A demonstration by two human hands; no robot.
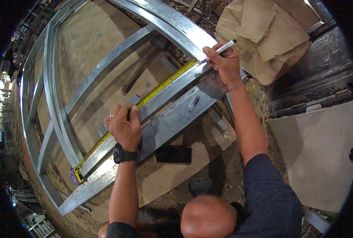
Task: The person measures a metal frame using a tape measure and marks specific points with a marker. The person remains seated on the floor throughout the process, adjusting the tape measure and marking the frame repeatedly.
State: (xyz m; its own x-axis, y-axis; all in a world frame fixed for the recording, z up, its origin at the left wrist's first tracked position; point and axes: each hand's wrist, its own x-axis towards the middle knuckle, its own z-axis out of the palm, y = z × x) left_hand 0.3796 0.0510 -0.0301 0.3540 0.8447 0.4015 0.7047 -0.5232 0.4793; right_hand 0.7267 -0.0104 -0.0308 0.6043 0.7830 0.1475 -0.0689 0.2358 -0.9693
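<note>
Bare plywood sheeting (105, 43) laid over rough ground makes the work surface, with a frame of galvanised steel studs (51, 79) spread across it toward the upper left of the frame. Nearest the camera, at the lower middle, a dark rectangular object — possibly a phone, too dim to tell — (173, 154) lies on the plywood. Just above it the left hand (124, 126), with a ring and a black wristwatch (124, 154), is pressed flat, fingers curled over a yellow tape measure (160, 86), pinning the blade to a loose steel stud (172, 115) that runs diagonally from lower left to upper centre. The tape's case (76, 175) sits at the stud's lower-left end. Farther up, the right hand (224, 63) is closed around a white marker (221, 49), its tip down at the tape's far end where the stud meets the frame. The stud looks light and stiff but thin-walled — it would likely flex along its length, slide easily on the wood, and have sharp cut edges, so the flat web near the middle seems the safest hold. The tape blade is springy and would probably recoil if released. At the upper right, crumpled flattened cardboard (263, 35) lies on the ground; no open container with visible contents shows. A pale board (315, 158) leans at the right edge.
</note>
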